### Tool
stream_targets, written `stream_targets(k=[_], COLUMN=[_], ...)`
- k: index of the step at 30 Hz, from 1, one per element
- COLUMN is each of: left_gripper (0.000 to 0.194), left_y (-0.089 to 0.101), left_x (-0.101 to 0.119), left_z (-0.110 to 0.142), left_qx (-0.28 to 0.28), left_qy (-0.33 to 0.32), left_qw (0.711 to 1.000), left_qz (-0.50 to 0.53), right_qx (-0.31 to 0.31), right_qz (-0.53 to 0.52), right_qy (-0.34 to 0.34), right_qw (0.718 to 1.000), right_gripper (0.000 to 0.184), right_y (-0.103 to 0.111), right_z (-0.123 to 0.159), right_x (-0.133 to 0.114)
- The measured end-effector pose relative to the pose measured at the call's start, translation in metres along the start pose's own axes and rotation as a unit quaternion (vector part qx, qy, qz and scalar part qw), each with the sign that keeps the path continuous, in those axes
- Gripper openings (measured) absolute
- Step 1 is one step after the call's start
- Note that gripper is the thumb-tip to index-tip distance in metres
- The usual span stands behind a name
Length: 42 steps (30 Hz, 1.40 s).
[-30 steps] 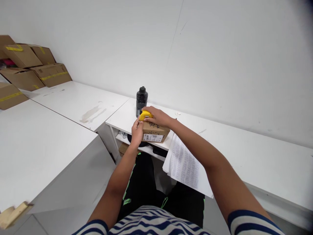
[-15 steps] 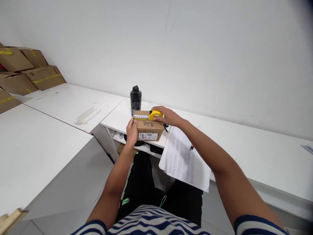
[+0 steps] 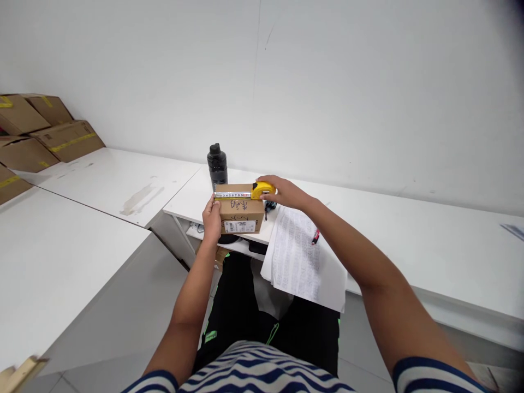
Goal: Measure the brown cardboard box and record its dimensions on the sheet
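Our right fingers [image 3: 273, 190] wrap the yellow tape case [image 3: 262, 190] at the right top edge of the box [image 3: 239, 208]; the right hand [image 3: 282, 192] rests there. Our left fingers [image 3: 213, 200] pinch the tape's end against the box's left top corner, the left hand [image 3: 212, 220] pressed to the box's left side. The blade [image 3: 232, 195] lies stretched along the box's top front edge. The box sits on the table [image 3: 409, 245] near its front edge, a white label on its front face. Behind it stands a black bottle [image 3: 216, 165]. Just right of it lie printed sheets [image 3: 301, 259] overhanging the edge, with a pen [image 3: 315, 236] on them. Cartons [image 3: 36, 136] are stacked far left.
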State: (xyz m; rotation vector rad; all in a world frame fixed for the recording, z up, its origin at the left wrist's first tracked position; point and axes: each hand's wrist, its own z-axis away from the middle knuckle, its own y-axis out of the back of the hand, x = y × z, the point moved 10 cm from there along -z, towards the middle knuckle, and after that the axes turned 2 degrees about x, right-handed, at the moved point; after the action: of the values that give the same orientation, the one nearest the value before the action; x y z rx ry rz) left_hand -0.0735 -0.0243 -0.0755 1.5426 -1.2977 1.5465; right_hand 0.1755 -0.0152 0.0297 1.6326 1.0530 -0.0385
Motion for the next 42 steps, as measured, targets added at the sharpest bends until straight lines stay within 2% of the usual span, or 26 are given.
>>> stream_targets(k=[16, 42], left_gripper=[0.049, 0.047], left_y=[-0.0003, -0.0021], left_x=[-0.005, 0.0], left_z=[-0.0071, -0.0042], left_qx=[-0.006, -0.007], left_qy=[-0.005, -0.005], left_qw=[1.0, 1.0], left_qz=[-0.003, 0.004], right_qx=[-0.004, 0.008], right_qz=[0.005, -0.003], right_qy=[-0.013, -0.001], right_qw=[1.0, 1.0], right_gripper=[0.05, 0.053], right_y=[0.0037, 0.0034], right_z=[0.0023, 0.0036], right_x=[-0.005, 0.0002])
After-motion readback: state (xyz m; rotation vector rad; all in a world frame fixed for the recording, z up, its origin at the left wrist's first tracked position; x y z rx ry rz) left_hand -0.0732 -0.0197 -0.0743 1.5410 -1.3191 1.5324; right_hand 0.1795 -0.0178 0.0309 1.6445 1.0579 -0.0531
